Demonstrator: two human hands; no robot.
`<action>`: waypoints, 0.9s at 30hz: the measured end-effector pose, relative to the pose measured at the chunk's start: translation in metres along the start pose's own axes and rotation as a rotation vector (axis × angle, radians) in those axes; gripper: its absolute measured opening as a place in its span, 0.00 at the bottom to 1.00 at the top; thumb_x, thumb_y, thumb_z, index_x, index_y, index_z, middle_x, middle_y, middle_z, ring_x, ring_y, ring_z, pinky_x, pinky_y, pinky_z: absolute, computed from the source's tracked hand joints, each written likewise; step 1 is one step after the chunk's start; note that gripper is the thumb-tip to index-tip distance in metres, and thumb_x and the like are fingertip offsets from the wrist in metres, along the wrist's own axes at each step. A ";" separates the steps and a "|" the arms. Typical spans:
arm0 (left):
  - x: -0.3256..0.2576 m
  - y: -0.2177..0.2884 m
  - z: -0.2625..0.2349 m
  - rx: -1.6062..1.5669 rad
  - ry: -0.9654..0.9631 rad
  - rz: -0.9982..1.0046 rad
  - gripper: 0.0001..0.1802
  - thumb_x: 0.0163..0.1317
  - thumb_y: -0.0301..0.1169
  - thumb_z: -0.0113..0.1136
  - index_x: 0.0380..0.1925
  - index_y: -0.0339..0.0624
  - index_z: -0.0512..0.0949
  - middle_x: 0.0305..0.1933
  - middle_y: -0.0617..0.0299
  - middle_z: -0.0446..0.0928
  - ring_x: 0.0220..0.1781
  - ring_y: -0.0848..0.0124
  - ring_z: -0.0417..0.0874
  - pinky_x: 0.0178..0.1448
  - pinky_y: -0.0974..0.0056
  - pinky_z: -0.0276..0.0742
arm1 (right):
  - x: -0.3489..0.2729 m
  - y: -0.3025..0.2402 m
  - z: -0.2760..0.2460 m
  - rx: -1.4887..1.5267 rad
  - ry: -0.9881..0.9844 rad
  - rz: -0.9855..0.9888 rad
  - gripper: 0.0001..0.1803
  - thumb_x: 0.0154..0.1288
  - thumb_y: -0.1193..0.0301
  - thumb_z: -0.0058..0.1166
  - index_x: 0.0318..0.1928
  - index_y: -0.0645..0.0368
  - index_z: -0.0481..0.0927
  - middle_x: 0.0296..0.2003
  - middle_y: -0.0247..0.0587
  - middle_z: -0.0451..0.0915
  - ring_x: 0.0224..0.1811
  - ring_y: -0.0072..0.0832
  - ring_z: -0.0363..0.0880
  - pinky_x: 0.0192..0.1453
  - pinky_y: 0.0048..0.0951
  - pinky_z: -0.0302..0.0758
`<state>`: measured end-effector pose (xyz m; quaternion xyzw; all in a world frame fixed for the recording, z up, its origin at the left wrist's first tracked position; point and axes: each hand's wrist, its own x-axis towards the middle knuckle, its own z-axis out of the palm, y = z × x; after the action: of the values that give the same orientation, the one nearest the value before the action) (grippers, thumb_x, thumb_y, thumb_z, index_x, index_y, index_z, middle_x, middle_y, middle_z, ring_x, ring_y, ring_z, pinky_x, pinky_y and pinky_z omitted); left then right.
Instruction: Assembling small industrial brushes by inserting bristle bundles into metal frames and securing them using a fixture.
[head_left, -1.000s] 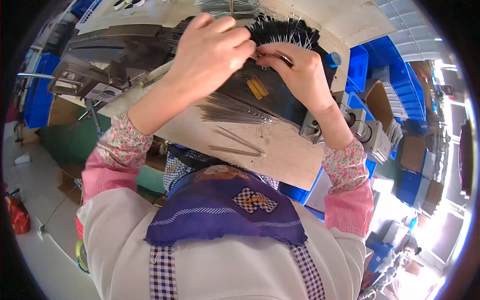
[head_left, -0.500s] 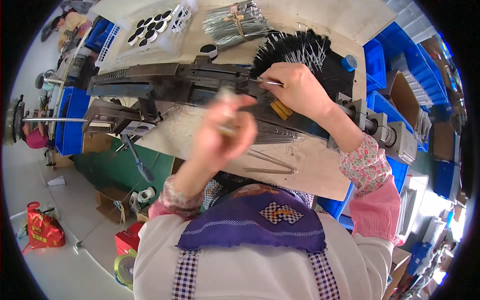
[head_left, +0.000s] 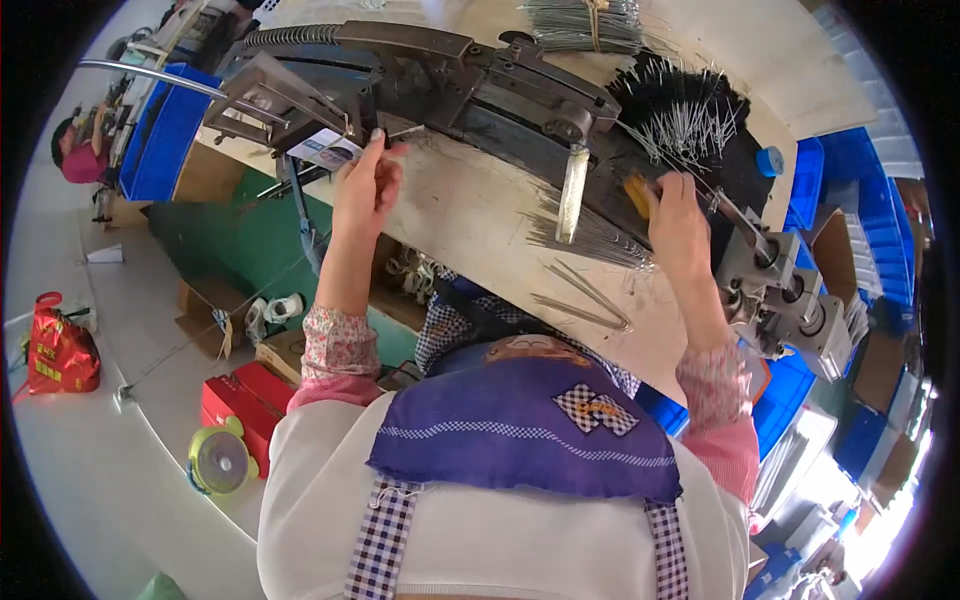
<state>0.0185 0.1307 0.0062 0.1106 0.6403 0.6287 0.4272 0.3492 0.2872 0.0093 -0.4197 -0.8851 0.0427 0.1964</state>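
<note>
My left hand [head_left: 368, 195] is beside a small metal frame [head_left: 270, 105] at the machine's left end. Its index finger points up and the others curl. A thin wire [head_left: 406, 131] shows by the fingertip; whether it is gripped is unclear. My right hand [head_left: 680, 222], fingers curled, rests against a yellow block [head_left: 637, 193] on the bench; what it pinches, if anything, is hidden. Between my hands lies the long dark metal machine [head_left: 520, 90] with a pale lever handle [head_left: 572, 195] that neither hand touches. A bundle of thin bent wires [head_left: 590, 235] lies below the yellow block.
Black-bristled brushes with wire stems [head_left: 690, 115] are heaped at the back right, near a blue roll [head_left: 768, 161]. Tied wires [head_left: 585, 25] lie at the back. Metal shaft blocks [head_left: 790, 290] stand right of my right hand, and loose bent wires [head_left: 590, 300] lie at the near edge.
My left hand has left the lever area and moved left to the small frame. My right hand has drawn back from the machine to the yellow block. The whole view has shifted and turned.
</note>
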 end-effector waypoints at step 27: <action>-0.074 -0.024 0.221 -0.193 -0.537 -0.061 0.12 0.71 0.38 0.50 0.31 0.43 0.72 0.17 0.73 0.60 0.14 0.82 0.57 0.20 0.72 0.52 | 0.074 0.016 -0.069 0.273 -0.155 -0.225 0.11 0.59 0.77 0.50 0.42 0.62 0.80 0.36 0.54 0.81 0.42 0.51 0.79 0.47 0.41 0.76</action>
<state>0.2246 0.2328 0.0495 0.2126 0.4444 0.6220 0.6085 0.3446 0.3475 0.0918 -0.2831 -0.9249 0.1724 0.1865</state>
